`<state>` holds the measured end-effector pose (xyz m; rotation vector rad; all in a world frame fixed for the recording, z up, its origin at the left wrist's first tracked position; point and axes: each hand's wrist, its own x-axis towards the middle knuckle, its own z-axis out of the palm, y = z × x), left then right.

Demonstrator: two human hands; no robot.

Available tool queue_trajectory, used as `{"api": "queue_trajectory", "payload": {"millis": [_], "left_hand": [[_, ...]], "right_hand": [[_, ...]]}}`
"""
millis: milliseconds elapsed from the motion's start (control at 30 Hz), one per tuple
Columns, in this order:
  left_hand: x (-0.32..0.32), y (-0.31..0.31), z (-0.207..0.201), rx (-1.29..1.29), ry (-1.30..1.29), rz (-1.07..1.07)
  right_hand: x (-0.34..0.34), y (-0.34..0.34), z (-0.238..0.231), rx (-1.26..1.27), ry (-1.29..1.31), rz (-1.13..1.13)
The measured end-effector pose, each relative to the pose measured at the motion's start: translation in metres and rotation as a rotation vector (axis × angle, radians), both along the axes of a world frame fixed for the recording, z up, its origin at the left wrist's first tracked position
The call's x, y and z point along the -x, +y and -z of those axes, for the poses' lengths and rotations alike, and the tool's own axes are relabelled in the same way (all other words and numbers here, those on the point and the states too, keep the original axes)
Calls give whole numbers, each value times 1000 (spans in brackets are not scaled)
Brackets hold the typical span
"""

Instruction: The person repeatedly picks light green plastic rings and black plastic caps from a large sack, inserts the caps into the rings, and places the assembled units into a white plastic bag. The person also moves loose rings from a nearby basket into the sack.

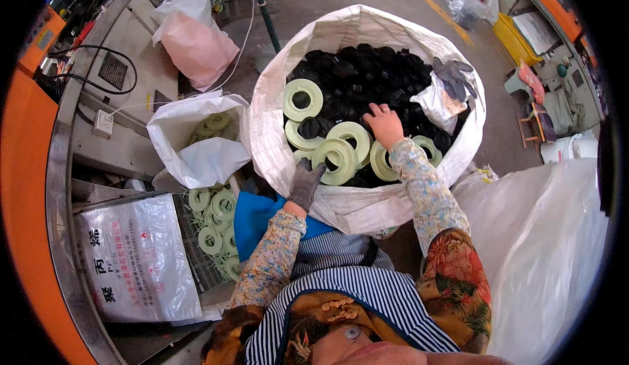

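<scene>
On the left, an orange machine panel (pixel 23 201) curves along the rim, with a looped black cable (pixel 134 70), a vent grille (pixel 113 71) and a white power socket box (pixel 103 123) nearby, and a printed white plastic sack (pixel 137 273) lying flat below. A pinkish plastic bag (pixel 200 54) stands near a dark green pole (pixel 264 12) at the upper left. Rightward are a yellow floor line (pixel 432 8), a yellow plastic crate (pixel 514 39), a small wooden stool (pixel 544 126) and translucent plastic sheeting (pixel 537 253).
</scene>
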<state>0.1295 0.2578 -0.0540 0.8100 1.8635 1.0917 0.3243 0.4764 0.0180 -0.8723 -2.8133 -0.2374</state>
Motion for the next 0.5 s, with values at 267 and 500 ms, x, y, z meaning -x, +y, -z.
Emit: {"api": "queue_trajectory", "payload": {"millis": [267, 500], "left_hand": [[-21, -1, -46, -21, -235, 49], [-40, -17, -86, -509, -1075, -316]], "right_hand": [[27, 34, 28, 62, -298, 59], [-4, -47, -59, 319, 432, 74]]}}
